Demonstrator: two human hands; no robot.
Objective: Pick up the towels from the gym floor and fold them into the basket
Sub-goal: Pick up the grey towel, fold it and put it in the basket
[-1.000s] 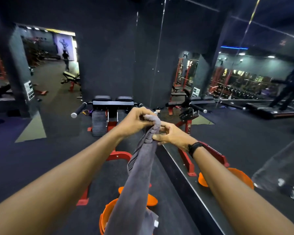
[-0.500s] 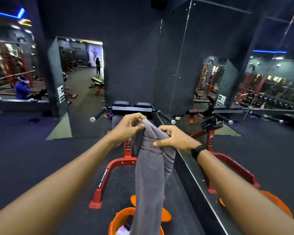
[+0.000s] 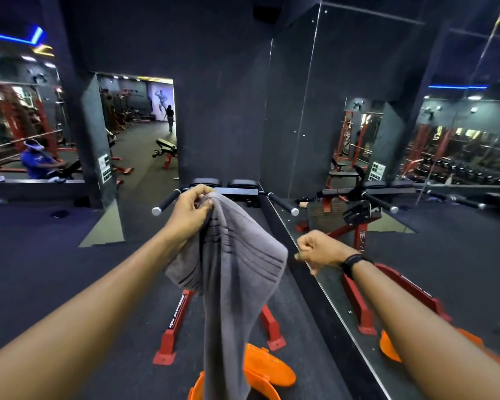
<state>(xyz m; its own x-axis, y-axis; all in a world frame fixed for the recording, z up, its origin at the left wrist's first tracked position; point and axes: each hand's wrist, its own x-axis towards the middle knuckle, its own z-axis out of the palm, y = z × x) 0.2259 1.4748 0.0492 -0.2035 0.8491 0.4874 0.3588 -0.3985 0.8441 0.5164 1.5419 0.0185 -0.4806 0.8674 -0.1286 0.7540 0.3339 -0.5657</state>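
Overhead, the left hand pinched the top corner of a grey towel, fingers curled tight on the cloth. The towel hung straight down, its lower end over the orange basket on the floor. The right hand sat just beside the towel's edge, fingers curled into a fist, apart from the cloth. A red exercise frame stood behind.

Red machine leg reads "RN FITNESS"
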